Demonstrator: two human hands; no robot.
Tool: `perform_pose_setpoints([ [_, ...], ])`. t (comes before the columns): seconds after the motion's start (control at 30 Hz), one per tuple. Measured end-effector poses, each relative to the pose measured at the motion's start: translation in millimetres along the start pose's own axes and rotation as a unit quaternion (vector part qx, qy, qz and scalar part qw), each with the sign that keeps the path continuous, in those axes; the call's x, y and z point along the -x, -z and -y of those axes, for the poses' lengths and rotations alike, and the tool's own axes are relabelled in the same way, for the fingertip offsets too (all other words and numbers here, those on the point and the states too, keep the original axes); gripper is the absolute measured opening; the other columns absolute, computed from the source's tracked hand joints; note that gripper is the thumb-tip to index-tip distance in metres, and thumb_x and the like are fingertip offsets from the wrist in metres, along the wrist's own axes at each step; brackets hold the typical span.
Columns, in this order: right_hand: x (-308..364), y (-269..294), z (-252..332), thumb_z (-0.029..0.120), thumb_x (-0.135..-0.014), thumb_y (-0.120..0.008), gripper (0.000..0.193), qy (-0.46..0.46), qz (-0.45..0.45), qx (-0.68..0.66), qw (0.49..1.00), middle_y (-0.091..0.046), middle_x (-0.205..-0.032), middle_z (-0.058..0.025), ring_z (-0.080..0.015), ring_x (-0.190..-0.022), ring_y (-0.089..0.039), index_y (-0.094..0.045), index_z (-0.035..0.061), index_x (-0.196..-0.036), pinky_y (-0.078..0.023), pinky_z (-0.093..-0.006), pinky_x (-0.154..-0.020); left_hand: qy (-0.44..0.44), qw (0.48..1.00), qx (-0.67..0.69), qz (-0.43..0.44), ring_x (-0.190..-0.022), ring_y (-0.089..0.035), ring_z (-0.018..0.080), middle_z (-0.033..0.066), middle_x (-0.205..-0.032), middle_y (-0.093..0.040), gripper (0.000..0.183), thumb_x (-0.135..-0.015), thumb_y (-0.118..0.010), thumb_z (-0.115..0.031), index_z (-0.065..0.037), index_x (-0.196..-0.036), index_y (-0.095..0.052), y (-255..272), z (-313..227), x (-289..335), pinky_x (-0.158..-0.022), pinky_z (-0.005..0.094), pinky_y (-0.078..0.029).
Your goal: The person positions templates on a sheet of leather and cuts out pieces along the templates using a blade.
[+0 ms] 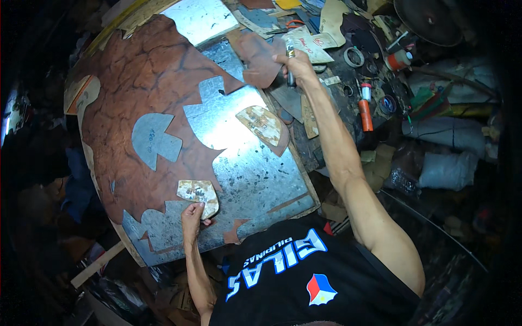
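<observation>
My left hand [192, 221] pinches the lower edge of a worn whitish pattern piece [197, 191], thumb on top, at the near edge of a large brown leather hide [130, 81]. My right hand [299, 66] reaches to the far right, closed round a slim dark tool [291, 79] with a shiny band; its tip is not clear. Beside those fingers lies a slightly blurred brown leather piece [258, 58]; I cannot tell whether they grip it too. A grey pattern piece [154, 138] rests on the hide. Another worn pattern [260, 125] sits on a brown leather piece to the right.
Under the hide is a shiny metal sheet [261, 179] on the tabletop, with leather scraps [235, 231] near me. On the right stand a tape roll [354, 57], an orange tube [365, 115] and an orange-and-white container [398, 60]. Patterns and orange-handled scissors [295, 24] crowd the back.
</observation>
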State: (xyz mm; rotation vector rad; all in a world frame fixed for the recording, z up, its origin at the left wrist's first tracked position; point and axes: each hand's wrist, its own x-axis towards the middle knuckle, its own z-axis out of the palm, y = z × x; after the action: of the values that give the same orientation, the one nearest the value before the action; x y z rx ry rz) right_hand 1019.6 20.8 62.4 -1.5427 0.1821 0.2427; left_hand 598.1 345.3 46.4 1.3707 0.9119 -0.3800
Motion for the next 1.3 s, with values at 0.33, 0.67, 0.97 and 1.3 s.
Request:
perform_pose_setpoints([
  [0.33, -84, -24, -4, 0.013, -0.08, -0.08, 0.025, -0.057, 0.084, -0.264, 0.959, -0.055, -0.064, -0.0008, -0.013, -0.046, -0.051, -0.056, 0.0079, -0.086, -0.042, -0.0304, -0.043, 0.02, 1.0, 0.018, -0.011, -0.046, -0.059, 0.0086, 0.0058, -0.07, -0.068, 0.022, -0.096, -0.063, -0.022, -0.001, -0.094, -0.065, 2, 4, 0, -0.042, 0.0207, -0.048],
  [0.67, -117, -62, -39, 0.011, -0.081, -0.075, 0.018, -0.148, -0.039, 0.02, 0.988, -0.052, -0.061, -0.0022, -0.0124, -0.043, -0.047, -0.059, 0.0042, -0.076, -0.041, -0.0306, -0.036, 0.005, 1.0, 0.017, 0.003, -0.047, -0.06, 0.0099, 0.0063, -0.07, -0.068, 0.022, -0.095, -0.064, -0.022, 0.0, -0.094, -0.065, 1, 2, -6, -0.042, 0.0212, -0.048],
  [0.97, -89, -51, -44, 0.009, -0.086, -0.065, 0.009, -0.145, -0.022, 0.049, 0.988, -0.058, -0.067, -0.0059, -0.0133, -0.045, -0.048, -0.063, 0.0013, -0.083, -0.041, -0.0322, -0.038, -0.02, 0.999, 0.025, 0.029, -0.048, -0.061, 0.0098, 0.0053, -0.068, -0.066, 0.022, -0.096, -0.064, -0.021, 0.001, -0.097, -0.064, 5, 14, 1, -0.043, 0.0212, -0.049],
  [1.3, 161, -87, -12, 0.039, -0.088, -0.068, 0.038, -0.066, 0.271, 0.254, 0.926, -0.056, -0.058, 0.0008, -0.0087, -0.044, -0.05, -0.066, 0.0018, -0.093, -0.039, -0.0258, -0.042, -0.044, 0.994, 0.042, 0.09, -0.069, -0.062, 0.0082, 0.0048, -0.091, -0.065, 0.03, -0.094, -0.06, -0.011, 0.004, -0.12, -0.06, 17, 10, 7, -0.063, 0.0221, -0.052],
])
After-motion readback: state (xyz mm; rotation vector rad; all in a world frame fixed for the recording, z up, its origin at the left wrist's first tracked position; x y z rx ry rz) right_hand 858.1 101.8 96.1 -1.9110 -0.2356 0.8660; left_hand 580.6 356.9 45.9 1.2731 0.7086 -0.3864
